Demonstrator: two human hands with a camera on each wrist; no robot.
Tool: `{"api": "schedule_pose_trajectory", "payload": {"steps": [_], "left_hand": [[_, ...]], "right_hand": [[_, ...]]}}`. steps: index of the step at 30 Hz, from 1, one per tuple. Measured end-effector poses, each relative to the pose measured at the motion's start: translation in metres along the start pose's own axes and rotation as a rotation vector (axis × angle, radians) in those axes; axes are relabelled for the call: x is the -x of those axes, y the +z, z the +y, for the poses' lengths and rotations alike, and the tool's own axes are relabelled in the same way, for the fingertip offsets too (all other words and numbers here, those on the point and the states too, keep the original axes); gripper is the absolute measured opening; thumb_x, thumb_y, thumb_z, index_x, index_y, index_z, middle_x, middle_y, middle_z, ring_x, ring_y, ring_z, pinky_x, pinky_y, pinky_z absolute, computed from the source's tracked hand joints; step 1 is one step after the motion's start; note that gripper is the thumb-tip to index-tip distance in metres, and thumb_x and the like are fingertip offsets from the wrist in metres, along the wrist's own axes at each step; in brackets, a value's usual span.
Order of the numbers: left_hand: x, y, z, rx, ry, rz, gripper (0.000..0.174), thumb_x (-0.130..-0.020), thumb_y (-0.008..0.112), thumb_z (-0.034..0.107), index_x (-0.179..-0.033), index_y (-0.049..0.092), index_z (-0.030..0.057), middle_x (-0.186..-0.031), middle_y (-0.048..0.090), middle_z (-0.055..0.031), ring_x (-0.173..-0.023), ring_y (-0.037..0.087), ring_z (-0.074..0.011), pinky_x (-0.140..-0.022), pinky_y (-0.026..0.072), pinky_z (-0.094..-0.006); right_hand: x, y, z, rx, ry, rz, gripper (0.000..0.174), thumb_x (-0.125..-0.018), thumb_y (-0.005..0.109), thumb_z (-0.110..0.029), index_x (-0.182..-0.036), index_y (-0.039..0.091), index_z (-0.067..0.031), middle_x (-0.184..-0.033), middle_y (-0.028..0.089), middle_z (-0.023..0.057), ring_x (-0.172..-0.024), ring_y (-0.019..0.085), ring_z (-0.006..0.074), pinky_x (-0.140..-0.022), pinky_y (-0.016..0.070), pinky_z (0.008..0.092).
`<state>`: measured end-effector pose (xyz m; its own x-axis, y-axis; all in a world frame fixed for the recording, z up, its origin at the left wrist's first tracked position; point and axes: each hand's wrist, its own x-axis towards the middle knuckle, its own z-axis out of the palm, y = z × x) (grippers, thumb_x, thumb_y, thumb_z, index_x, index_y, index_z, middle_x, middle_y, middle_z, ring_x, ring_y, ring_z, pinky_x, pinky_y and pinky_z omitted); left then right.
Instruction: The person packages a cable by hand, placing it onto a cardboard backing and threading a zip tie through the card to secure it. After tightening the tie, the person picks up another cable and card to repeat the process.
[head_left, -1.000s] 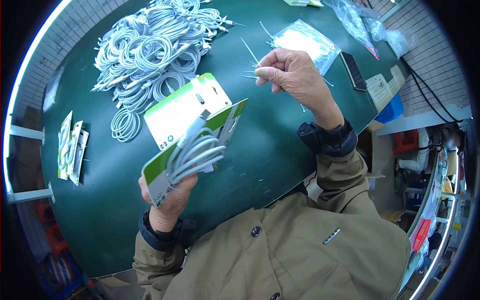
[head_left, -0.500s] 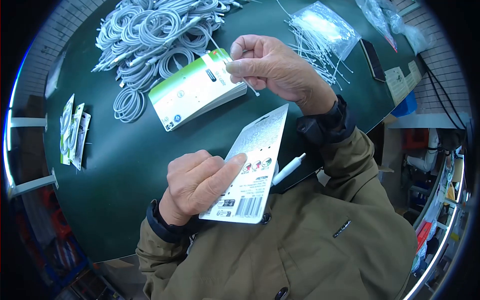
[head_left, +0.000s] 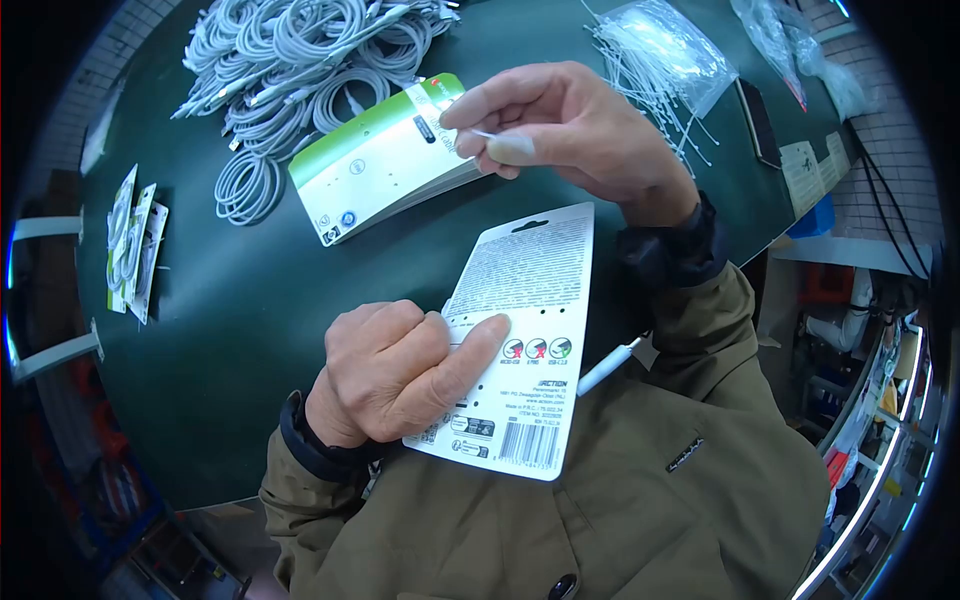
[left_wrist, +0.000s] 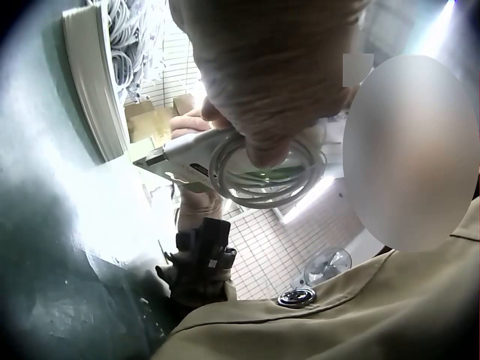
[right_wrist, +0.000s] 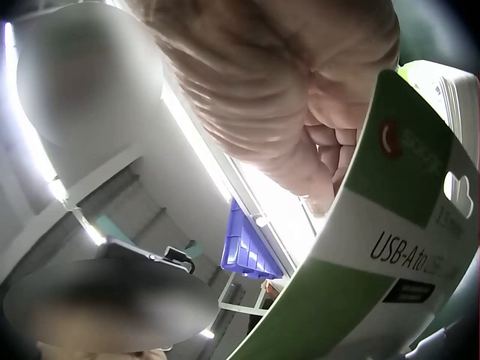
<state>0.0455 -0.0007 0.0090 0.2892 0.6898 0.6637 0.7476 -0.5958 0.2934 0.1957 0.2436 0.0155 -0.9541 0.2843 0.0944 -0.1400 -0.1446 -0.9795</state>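
Note:
In the head view my left hand (head_left: 390, 365) grips a cable packaging card (head_left: 530, 250), its printed back turned up and the thumb lying on it. A white cable plug (head_left: 608, 366) sticks out past the card's right edge. The left wrist view shows the coiled cable (left_wrist: 266, 201) on the card's other side, under the fingers. Beyond the card, my right hand (head_left: 600, 130) pinches a thin white cable tie (head_left: 485, 133), mostly hidden by the fingers. The card's green and white front (right_wrist: 360, 292) shows large in the right wrist view, reading USB-A.
A stack of flat cards (head_left: 370, 165) lies on the green table (head_left: 240, 330), with a heap of coiled cables (head_left: 300, 60) behind it. Loose cable ties (head_left: 650, 85) spill from a plastic bag (head_left: 700, 55), near a phone (head_left: 759, 122). Packed cards (head_left: 135, 245) stand at left.
My left hand has turned the card over, from coil side up to printed back up, and drawn it towards the body. My right hand has come from the bag of ties to over the card stack.

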Motion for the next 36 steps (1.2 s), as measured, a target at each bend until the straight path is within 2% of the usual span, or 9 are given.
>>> {"api": "schedule_pose_trajectory", "payload": {"steps": [2, 5, 6, 9, 10, 13, 20, 32, 36], "left_hand": [[0.000, 0.001, 0.000, -0.013, 0.009, 0.011, 0.057, -0.071, 0.081, 0.019, -0.126, 0.076, 0.0038, -0.068, 0.044, 0.0025, -0.054, 0.043, -0.0099, -0.044, 0.0328, -0.0290], [0.002, -0.005, 0.006, 0.002, -0.052, -0.074, 0.060, -0.070, 0.091, 0.021, -0.127, 0.077, 0.0072, -0.079, 0.059, -0.0008, -0.058, 0.051, -0.0122, -0.048, 0.0362, -0.0311], [0.003, -0.004, 0.006, -0.001, -0.055, -0.080, 0.061, -0.069, 0.089, 0.023, -0.127, 0.078, 0.0080, -0.079, 0.058, -0.0008, -0.057, 0.049, -0.0117, -0.048, 0.0357, -0.0309], [0.004, 0.001, 0.007, -0.006, -0.045, -0.041, 0.061, -0.069, 0.088, 0.024, -0.127, 0.078, 0.0088, -0.079, 0.058, -0.0016, -0.057, 0.049, -0.0112, -0.047, 0.0349, -0.0303], [0.004, 0.002, 0.007, -0.008, -0.038, -0.036, 0.061, -0.069, 0.088, 0.024, -0.127, 0.078, 0.0089, -0.079, 0.058, -0.0018, -0.057, 0.049, -0.0111, -0.047, 0.0348, -0.0301], [0.003, 0.004, 0.007, -0.008, -0.029, -0.023, 0.060, -0.068, 0.087, 0.023, -0.126, 0.078, 0.0091, -0.080, 0.058, -0.0024, -0.057, 0.049, -0.0110, -0.046, 0.0346, -0.0297], [0.005, 0.002, 0.007, -0.016, -0.028, -0.025, 0.060, -0.068, 0.087, 0.025, -0.125, 0.079, 0.0091, -0.080, 0.059, -0.0024, -0.058, 0.050, -0.0114, -0.048, 0.0360, -0.0298], [0.006, 0.005, 0.005, -0.013, -0.027, -0.011, 0.060, -0.069, 0.087, 0.026, -0.125, 0.078, 0.0086, -0.078, 0.058, -0.0017, -0.057, 0.049, -0.0110, -0.047, 0.0358, -0.0295], [0.006, 0.006, 0.005, -0.010, -0.023, -0.005, 0.059, -0.070, 0.087, 0.026, -0.125, 0.078, 0.0081, -0.078, 0.057, -0.0014, -0.057, 0.049, -0.0106, -0.047, 0.0351, -0.0292]], "right_hand": [[0.003, -0.003, -0.003, 0.120, -0.108, -0.074, 0.037, -0.096, 0.079, -0.008, -0.130, 0.072, 0.0054, -0.112, 0.078, 0.0180, -0.100, 0.077, 0.0174, -0.090, 0.0632, 0.0292], [0.011, 0.008, -0.022, 0.247, -0.051, -0.065, 0.021, -0.095, 0.069, 0.002, -0.114, 0.076, 0.0046, -0.103, 0.074, 0.0121, -0.088, 0.070, 0.0139, -0.073, 0.0564, 0.0247], [0.006, 0.001, -0.019, 0.265, -0.145, -0.206, 0.015, -0.094, 0.074, -0.001, -0.108, 0.078, 0.0021, -0.097, 0.070, 0.0107, -0.079, 0.065, 0.0126, -0.066, 0.0537, 0.0257], [0.012, 0.012, -0.018, 0.283, -0.354, -0.178, 0.015, -0.094, 0.079, -0.006, -0.106, 0.078, 0.0021, -0.089, 0.066, 0.0096, -0.070, 0.060, 0.0113, -0.061, 0.0509, 0.0266], [0.012, 0.015, -0.018, 0.261, -0.384, -0.205, 0.015, -0.094, 0.080, -0.007, -0.105, 0.077, 0.0019, -0.088, 0.066, 0.0111, -0.071, 0.062, 0.0125, -0.062, 0.0518, 0.0272], [0.018, 0.033, -0.021, 0.111, -0.314, -0.187, 0.011, -0.094, 0.078, -0.005, -0.103, 0.076, 0.0014, -0.087, 0.068, 0.0128, -0.074, 0.066, 0.0148, -0.064, 0.0526, 0.0273], [0.018, 0.041, -0.030, 0.352, -0.339, -0.204, 0.012, -0.090, 0.080, 0.000, -0.098, 0.072, 0.0037, -0.087, 0.072, 0.0157, -0.077, 0.071, 0.0169, -0.063, 0.0560, 0.0278], [0.021, 0.051, -0.020, 0.157, -0.300, -0.089, 0.010, -0.091, 0.078, 0.003, -0.098, 0.071, 0.0037, -0.088, 0.070, 0.0164, -0.077, 0.071, 0.0173, -0.064, 0.0587, 0.0279], [0.020, 0.051, -0.020, 0.261, -0.308, -0.107, 0.010, -0.090, 0.078, 0.005, -0.097, 0.071, 0.0045, -0.087, 0.070, 0.0157, -0.078, 0.070, 0.0181, -0.064, 0.0582, 0.0274]]}}
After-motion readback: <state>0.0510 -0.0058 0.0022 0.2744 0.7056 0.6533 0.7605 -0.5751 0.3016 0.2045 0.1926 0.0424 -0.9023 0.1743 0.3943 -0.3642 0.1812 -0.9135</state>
